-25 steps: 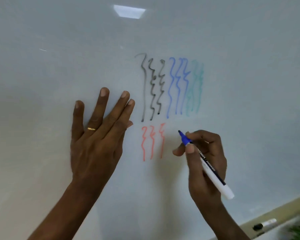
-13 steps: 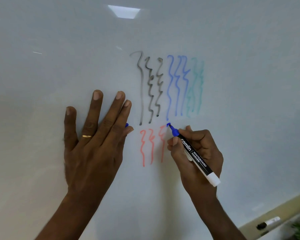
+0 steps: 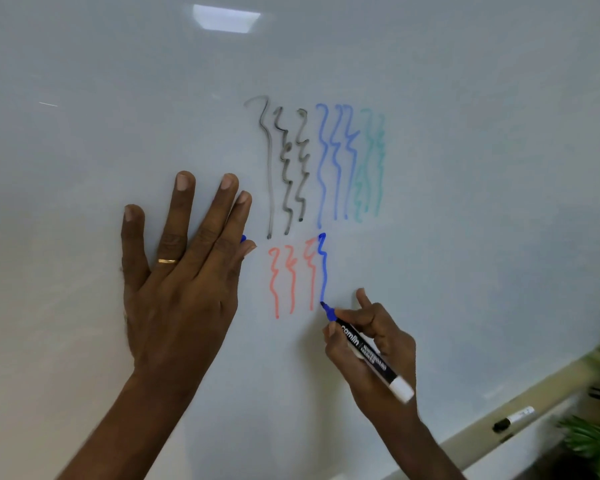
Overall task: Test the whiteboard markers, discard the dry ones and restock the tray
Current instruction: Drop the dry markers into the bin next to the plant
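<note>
My right hand (image 3: 385, 344) grips an uncapped blue whiteboard marker (image 3: 353, 338), whose tip touches the whiteboard (image 3: 465, 202) at the lower end of a fresh dark blue wavy line (image 3: 323, 271). My left hand (image 3: 181, 282) lies flat on the board to the left, fingers straight. A bit of the blue cap (image 3: 243, 239) peeks out between its thumb and index finger. Black, blue and green squiggles (image 3: 319, 161) sit above, and red squiggles (image 3: 291, 275) lie left of the new line.
The board's tray (image 3: 465, 441) runs along the lower right and carries a white marker with a black cap (image 3: 515, 418). Green plant leaves (image 3: 596, 434) show beyond the tray at the right edge.
The marker tip met the board beside the red squiggles, then my right hand drew a dark blue wavy line downward. My left hand stayed pressed flat.
</note>
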